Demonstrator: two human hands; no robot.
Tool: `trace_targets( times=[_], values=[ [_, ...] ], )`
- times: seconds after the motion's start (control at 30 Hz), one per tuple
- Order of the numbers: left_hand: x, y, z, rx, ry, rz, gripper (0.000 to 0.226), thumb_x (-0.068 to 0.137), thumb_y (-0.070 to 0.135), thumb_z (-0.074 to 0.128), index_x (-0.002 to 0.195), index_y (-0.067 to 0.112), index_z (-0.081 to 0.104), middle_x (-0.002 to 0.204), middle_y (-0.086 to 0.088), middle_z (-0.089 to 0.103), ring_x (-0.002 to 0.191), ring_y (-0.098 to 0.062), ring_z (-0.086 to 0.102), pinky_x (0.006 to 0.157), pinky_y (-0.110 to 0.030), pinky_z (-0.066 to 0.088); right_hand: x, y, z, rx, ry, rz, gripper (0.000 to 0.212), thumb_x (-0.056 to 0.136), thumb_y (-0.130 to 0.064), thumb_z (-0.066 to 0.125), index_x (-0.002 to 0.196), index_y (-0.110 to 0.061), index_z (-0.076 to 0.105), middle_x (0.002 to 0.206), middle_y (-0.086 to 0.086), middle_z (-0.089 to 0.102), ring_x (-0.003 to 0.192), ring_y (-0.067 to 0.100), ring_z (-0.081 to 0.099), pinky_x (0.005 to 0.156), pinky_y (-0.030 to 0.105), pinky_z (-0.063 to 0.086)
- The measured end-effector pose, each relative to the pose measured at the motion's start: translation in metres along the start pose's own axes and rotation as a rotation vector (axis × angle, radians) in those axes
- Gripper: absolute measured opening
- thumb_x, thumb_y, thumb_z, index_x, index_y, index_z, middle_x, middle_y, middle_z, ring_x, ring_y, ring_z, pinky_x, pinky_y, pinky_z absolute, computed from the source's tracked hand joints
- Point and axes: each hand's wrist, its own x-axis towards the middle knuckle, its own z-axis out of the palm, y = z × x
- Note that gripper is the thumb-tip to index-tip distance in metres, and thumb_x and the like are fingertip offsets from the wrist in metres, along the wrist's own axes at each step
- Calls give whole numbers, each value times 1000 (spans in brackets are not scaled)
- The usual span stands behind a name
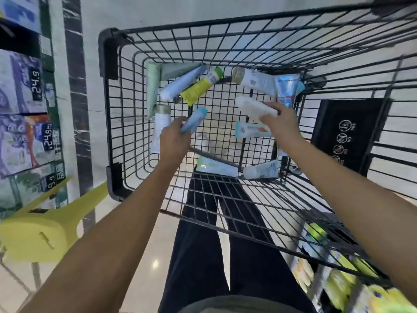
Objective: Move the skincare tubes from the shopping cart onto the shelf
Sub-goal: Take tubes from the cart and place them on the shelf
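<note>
1. Skincare tubes: lie loose on the wire floor of the shopping cart (112, 105). At the far left corner, a pale green tube (151, 91), a grey-green tube (178, 70), a light blue tube (180, 85) and a yellow-green tube (200, 86) overlap. A white tube with a silver cap (160, 125) lies along the left wall. At the far right, a white tube with a barcode (255, 81) touches a blue-and-silver tube (286, 89). Near the person, a teal-and-white tube (250, 130), a white-and-green tube (215, 166) and a white tube (262, 170) rest apart.
2. Left hand (174, 138): inside the cart, fingers curled round a blue tube (194, 120), lifted clear of the floor.
3. Right hand (279, 119): inside the cart, fingers wrapped round a white textured tube (255, 107), blurred.
4. Surroundings: a shelf (53, 91) of boxed goods with price tags stands left of the cart. A yellow plastic object (40, 231) lies below it. A black panel with symbols (345, 132) hangs on the cart's right wall. Yellow packs (352, 285) show at lower right.
</note>
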Motion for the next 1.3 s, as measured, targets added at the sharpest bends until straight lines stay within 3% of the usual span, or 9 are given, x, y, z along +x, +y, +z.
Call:
trace_targets(
  times=[0.13,0.27,0.47,0.63,0.77,0.87,1.0,1.17,1.3],
  values=[
    [-17,36,-46,-237,13,11,27,87,10,66,114,11,66,97,-4,72,82,-18,69,73,-29,58,-43,-13,-20,185,33,3,26,92,-4,72,116,-16,74,116,7,73,105,27,72,75,30,62],
    [-46,62,-93,-423,-54,-15,29,81,17,79,107,11,70,97,0,74,90,-13,71,85,-32,60,-99,-36,-41,387,30,22,17,90,-9,77,100,-23,75,109,1,75,108,26,71,87,38,62],
    [-109,102,-159,-871,-123,-35,39,77,20,85,110,3,73,108,-18,75,98,-29,71,93,-49,57,-192,-73,-66,888,-148,18,53,89,-15,71,139,-5,53,127,12,61,117,30,61,88,44,61],
    [-170,148,-199,-1122,-131,-27,30,86,22,77,107,2,70,101,-13,76,97,-32,72,78,-45,61,-264,-108,-72,1026,-262,-59,42,92,-36,66,128,-15,59,131,12,59,116,30,58,106,54,50],
    [-202,178,-217,-1159,-212,-3,39,92,27,73,121,5,61,114,-12,73,105,-36,72,86,-55,60,-308,-130,-67,1102,-297,-23,50,92,-38,71,132,-12,56,120,20,69,81,26,66,72,40,60],
    [-219,191,-229,-1123,-313,-26,26,97,22,68,116,7,57,108,-12,65,101,-31,66,87,-51,58,-343,-137,-66,1117,-329,-45,68,86,-45,73,138,-6,51,113,19,72,80,23,67,71,38,61],
    [-240,192,-241,-1108,-501,11,54,81,0,59,132,0,45,121,-23,51,107,-38,59,85,-52,58,-384,-138,-64,1142,-290,-151,71,85,-29,73,143,2,46,90,14,74,72,20,70,67,34,62],
    [-275,176,-252,-1022,-569,126,26,96,3,62,122,-1,61,109,-20,69,84,-25,74,71,-40,60,-423,-113,-52,1250,-298,-274,61,103,-51,51,142,-5,57,126,20,70,87,26,70,69,37,59],
    [-304,156,-256,-1038,-680,190,29,101,14,61,129,11,58,118,-23,70,105,-41,69,92,-58,56,-459,-82,-42,1208,-164,-360,57,104,-54,45,136,-12,66,121,16,73,76,23,67,54,29,54]
  ],
)
